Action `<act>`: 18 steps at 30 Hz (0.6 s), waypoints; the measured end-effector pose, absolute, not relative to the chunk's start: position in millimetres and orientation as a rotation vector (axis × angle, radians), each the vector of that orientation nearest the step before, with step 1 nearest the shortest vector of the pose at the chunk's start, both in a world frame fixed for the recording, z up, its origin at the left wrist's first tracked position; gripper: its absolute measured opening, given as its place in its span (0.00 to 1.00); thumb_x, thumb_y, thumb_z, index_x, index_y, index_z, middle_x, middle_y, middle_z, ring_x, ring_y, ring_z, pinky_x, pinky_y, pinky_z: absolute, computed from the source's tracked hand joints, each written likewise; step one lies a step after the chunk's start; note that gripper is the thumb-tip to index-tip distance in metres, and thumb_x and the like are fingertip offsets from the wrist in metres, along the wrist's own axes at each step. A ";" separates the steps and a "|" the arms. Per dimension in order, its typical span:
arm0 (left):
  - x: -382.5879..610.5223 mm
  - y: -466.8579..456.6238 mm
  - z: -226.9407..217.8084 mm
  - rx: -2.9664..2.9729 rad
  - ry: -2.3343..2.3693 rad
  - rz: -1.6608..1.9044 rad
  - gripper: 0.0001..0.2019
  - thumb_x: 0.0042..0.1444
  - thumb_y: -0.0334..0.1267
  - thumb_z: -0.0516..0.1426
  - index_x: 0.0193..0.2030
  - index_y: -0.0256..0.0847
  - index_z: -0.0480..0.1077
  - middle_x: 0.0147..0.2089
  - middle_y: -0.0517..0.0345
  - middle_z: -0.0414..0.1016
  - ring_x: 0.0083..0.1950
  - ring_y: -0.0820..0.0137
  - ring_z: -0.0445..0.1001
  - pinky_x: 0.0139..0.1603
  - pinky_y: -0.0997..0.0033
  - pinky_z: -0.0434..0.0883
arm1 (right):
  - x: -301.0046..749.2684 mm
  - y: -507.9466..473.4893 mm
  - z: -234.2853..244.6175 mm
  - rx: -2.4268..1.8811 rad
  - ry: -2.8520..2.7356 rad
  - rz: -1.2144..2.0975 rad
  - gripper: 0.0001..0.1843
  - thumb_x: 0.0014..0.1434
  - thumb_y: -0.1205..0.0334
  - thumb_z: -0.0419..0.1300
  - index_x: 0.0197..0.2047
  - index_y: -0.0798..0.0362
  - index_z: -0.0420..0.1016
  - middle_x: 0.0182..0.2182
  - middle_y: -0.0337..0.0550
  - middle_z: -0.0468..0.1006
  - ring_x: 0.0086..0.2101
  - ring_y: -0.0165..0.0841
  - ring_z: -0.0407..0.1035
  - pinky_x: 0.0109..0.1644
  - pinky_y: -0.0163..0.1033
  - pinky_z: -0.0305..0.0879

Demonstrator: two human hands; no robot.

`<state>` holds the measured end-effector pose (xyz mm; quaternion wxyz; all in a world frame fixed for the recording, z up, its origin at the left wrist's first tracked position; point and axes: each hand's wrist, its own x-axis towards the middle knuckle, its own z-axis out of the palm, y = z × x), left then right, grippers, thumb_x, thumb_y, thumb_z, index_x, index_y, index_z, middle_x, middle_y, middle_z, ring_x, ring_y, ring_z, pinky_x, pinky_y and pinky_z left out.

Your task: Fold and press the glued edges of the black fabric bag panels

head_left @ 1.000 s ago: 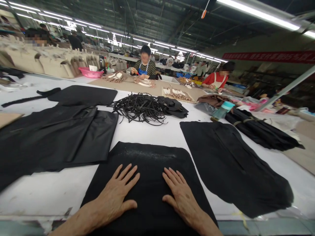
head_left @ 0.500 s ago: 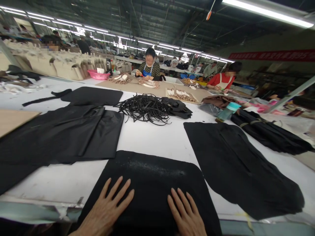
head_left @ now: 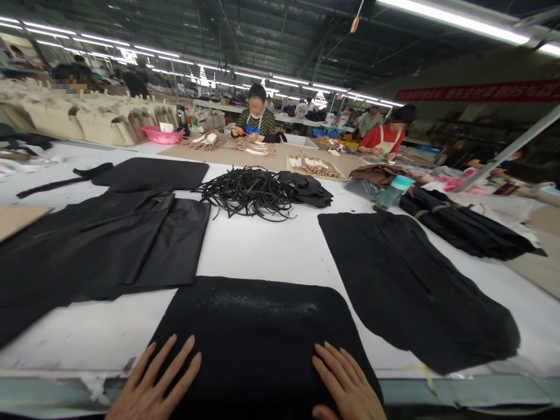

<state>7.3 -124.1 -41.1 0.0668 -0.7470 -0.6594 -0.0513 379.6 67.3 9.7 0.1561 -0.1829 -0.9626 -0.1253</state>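
Note:
Directly in front of me, a black sheet of material with rounded corners (head_left: pixel 258 332) lies flat over the table's front edge. A pale, dusty streak runs across its far part. My left hand (head_left: pixel 155 379) rests on the sheet's left side, fingers spread and palm down. On the right side my right hand (head_left: pixel 345 379) lies flat, fingers stretched out. Neither hand grips anything. To the left is a stack of black, slightly shiny sheets (head_left: pixel 109 245), and to the right a stack of black rounded pieces (head_left: pixel 411 280).
Beyond the sheet sit a tangle of thin black strips (head_left: pixel 247 192) and another black panel (head_left: pixel 153 174). A bottle with a turquoise lid (head_left: pixel 394 192) stands beside a tied black bundle (head_left: pixel 468 221). Two people (head_left: pixel 256 119) work across the white table (head_left: pixel 262 248).
My hands have moved apart, the left one outward and nearer to me, the right one toward the sheet's right edge. The view has shifted slightly to the right.

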 end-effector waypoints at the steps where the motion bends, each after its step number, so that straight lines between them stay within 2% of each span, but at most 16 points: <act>1: 5.9 -124.3 -33.9 -2.279 -1.963 -0.193 0.44 0.40 0.44 0.63 0.64 0.56 0.48 0.66 0.57 0.54 0.64 0.48 0.54 0.66 0.46 0.38 | 378.2 67.2 11.8 -0.592 -2.736 -0.293 0.21 0.57 0.49 0.56 0.50 0.51 0.71 0.48 0.44 0.75 0.44 0.40 0.71 0.45 0.42 0.67; 3: 6.2 -118.5 -12.6 -2.292 -1.943 -0.289 0.35 0.47 0.49 0.60 0.62 0.57 0.53 0.64 0.60 0.59 0.61 0.55 0.60 0.67 0.53 0.38 | 371.9 69.6 17.2 -0.747 -2.671 -0.142 0.12 0.59 0.56 0.55 0.44 0.49 0.73 0.44 0.44 0.77 0.42 0.38 0.72 0.44 0.39 0.68; 4: 7.8 -111.9 0.1 -2.255 -1.957 -0.364 0.28 0.51 0.48 0.58 0.60 0.58 0.58 0.62 0.62 0.62 0.59 0.59 0.63 0.67 0.57 0.39 | 366.2 72.3 21.2 -0.821 -2.633 -0.068 0.10 0.60 0.57 0.54 0.42 0.49 0.73 0.42 0.44 0.77 0.41 0.37 0.72 0.44 0.39 0.68; 7: 14.6 -76.0 37.6 -2.196 -2.045 -0.539 0.14 0.57 0.43 0.53 0.49 0.51 0.70 0.56 0.61 0.70 0.56 0.62 0.67 0.64 0.60 0.51 | 335.1 86.6 39.2 -0.982 -2.574 0.113 0.11 0.62 0.60 0.51 0.43 0.49 0.72 0.43 0.45 0.75 0.43 0.38 0.69 0.47 0.41 0.66; 9: 17.9 -42.2 55.3 -2.218 -2.161 -0.632 0.13 0.59 0.41 0.49 0.46 0.47 0.72 0.53 0.58 0.72 0.55 0.63 0.68 0.59 0.64 0.60 | 304.3 99.1 53.4 -1.040 -2.602 0.209 0.11 0.62 0.62 0.50 0.44 0.49 0.71 0.45 0.45 0.73 0.44 0.39 0.67 0.49 0.43 0.64; 11: 19.8 -5.9 64.1 -2.229 -2.355 -0.642 0.14 0.60 0.38 0.47 0.47 0.44 0.70 0.52 0.54 0.72 0.53 0.63 0.68 0.56 0.64 0.63 | 271.5 112.3 65.3 -1.067 -2.662 0.267 0.11 0.61 0.66 0.51 0.46 0.49 0.70 0.46 0.45 0.72 0.44 0.39 0.67 0.49 0.44 0.63; 13: 21.6 27.3 64.3 -2.259 -2.459 -0.619 0.13 0.59 0.34 0.47 0.43 0.44 0.72 0.46 0.55 0.75 0.47 0.64 0.72 0.49 0.65 0.67 | 242.9 124.2 71.9 -1.097 -2.719 0.303 0.14 0.59 0.67 0.53 0.48 0.51 0.69 0.48 0.46 0.70 0.44 0.39 0.66 0.49 0.44 0.62; 16: 26.3 62.2 54.6 -2.256 -2.487 -0.624 0.13 0.58 0.33 0.46 0.38 0.42 0.72 0.38 0.54 0.75 0.40 0.65 0.73 0.43 0.66 0.68 | 215.0 136.4 71.5 -1.101 -2.824 0.362 0.18 0.57 0.65 0.57 0.51 0.51 0.67 0.48 0.46 0.70 0.45 0.40 0.66 0.48 0.42 0.61; 18: 29.8 72.8 46.4 -2.232 -2.487 -0.655 0.13 0.59 0.33 0.45 0.38 0.41 0.71 0.37 0.52 0.74 0.41 0.63 0.71 0.42 0.64 0.67 | 206.4 140.9 67.1 -1.098 -2.887 0.363 0.18 0.54 0.63 0.61 0.49 0.51 0.68 0.45 0.46 0.71 0.43 0.40 0.66 0.46 0.42 0.61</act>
